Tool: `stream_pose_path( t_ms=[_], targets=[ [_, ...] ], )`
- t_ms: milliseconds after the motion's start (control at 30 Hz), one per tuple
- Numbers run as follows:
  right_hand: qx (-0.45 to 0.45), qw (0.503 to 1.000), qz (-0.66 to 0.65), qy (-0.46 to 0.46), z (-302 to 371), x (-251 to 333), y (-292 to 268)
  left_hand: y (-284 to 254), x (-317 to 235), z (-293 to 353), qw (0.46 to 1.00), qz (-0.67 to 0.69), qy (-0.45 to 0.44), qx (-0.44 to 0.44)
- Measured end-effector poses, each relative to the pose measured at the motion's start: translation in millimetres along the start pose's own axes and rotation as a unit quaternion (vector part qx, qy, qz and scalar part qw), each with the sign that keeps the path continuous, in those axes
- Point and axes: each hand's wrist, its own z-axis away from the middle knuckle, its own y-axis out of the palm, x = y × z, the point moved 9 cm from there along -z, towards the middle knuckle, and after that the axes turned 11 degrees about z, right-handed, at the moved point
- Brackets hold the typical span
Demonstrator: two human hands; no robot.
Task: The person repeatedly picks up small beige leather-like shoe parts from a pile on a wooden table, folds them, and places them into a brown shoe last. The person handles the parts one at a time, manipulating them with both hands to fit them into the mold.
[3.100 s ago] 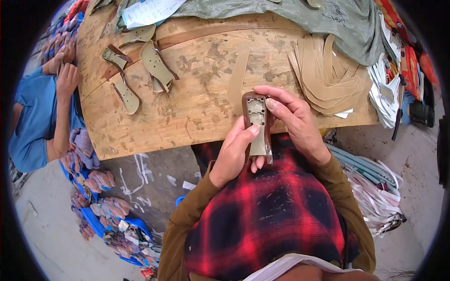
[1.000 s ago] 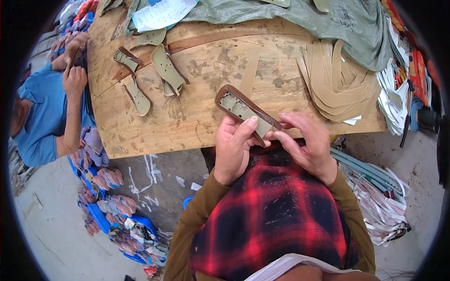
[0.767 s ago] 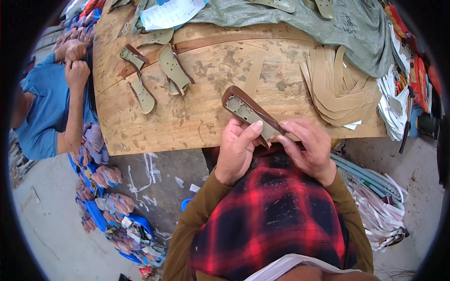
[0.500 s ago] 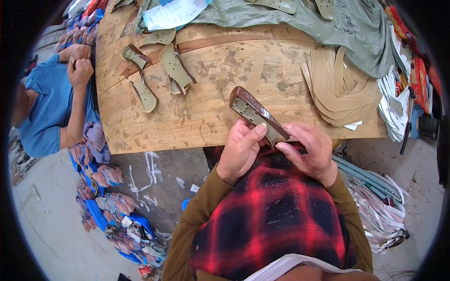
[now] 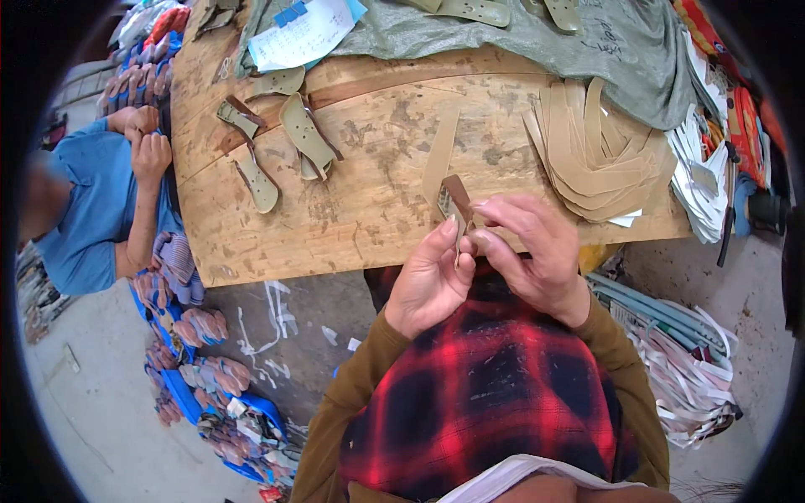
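Observation:
A small shoe upper piece (image 5: 458, 198), brown on one side and beige with rows of small holes on the other, stands edge-on above the table's near edge. My left hand (image 5: 433, 283) grips its lower end between thumb and fingers. From the right, my right hand (image 5: 537, 251) pinches at its lower right edge with thumb and forefinger, the other fingers curved above. The exact contact at the fingertips is partly hidden. Just beyond it, a flat tan strip (image 5: 439, 155) lies on the wooden table (image 5: 377, 168).
Several similar pieces (image 5: 309, 134) lie at the table's left. A fanned stack of curved tan strips (image 5: 587, 168) is at the right. Grey-green sheeting (image 5: 503, 46) and a paper (image 5: 303, 35) cover the far side. A person in blue (image 5: 92, 197) sits at the left.
The shoe upper piece has turned from a slanted, glossy-side view to nearly edge-on. My right hand has shifted left, closer to my left hand.

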Motion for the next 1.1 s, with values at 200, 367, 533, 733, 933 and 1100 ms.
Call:
stream_pose_path(
  t_ms=[200, 367, 533, 733, 933, 1100],
  targets=[
    [-0.014, 0.998, 0.034, -0.052, -8, 9, 3, 13, 3, 4, 0.991, 0.024, -0.046, 0.121],
    [-0.003, 0.999, 0.023, -0.025, -8, -2, 1, 23, -3, 6, 0.990, -0.095, 0.055, 0.084],
    [0.057, 0.995, -0.023, 0.076, -1, -17, 4, 49, -21, 15, 0.930, -0.256, 0.235, 0.120],
    [0.101, 0.949, -0.224, 0.195, 12, -28, 20, 58, -25, 22, 0.887, -0.335, 0.295, 0.115],
    [0.138, 0.836, -0.417, 0.327, 33, -28, 29, 69, -22, 25, 0.879, -0.409, 0.216, 0.120],
    [0.147, 0.670, -0.543, 0.484, 58, -25, 44, 71, -27, 29, 0.869, -0.464, 0.159, 0.065]
  ],
)
